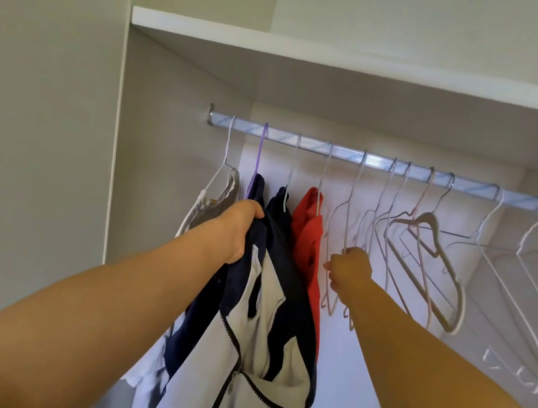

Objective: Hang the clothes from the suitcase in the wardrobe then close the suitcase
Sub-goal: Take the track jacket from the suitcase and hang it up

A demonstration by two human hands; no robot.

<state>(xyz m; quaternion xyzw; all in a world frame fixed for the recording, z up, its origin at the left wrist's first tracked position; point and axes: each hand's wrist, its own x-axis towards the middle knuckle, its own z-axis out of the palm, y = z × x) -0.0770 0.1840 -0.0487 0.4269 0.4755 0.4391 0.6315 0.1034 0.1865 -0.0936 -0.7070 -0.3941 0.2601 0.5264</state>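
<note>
- left hand [239,231] is bunched tight around the collar end of a navy and white zip jacket [256,333], holding it up in front of the hanging clothes
- right hand [350,270] has its fingers curled around the lower part of an empty white hanger [342,235] that's hooked on the rail [370,158]
- just left of that hanger there's a red top [308,233], then 2 navy pieces and a beige one [224,194], all on hangers
- further right it's a row of bare hangers, including a chunky pink one [428,240]
- white shelf [349,63] sits above the rail
- suitcase isn't in the shot
</note>
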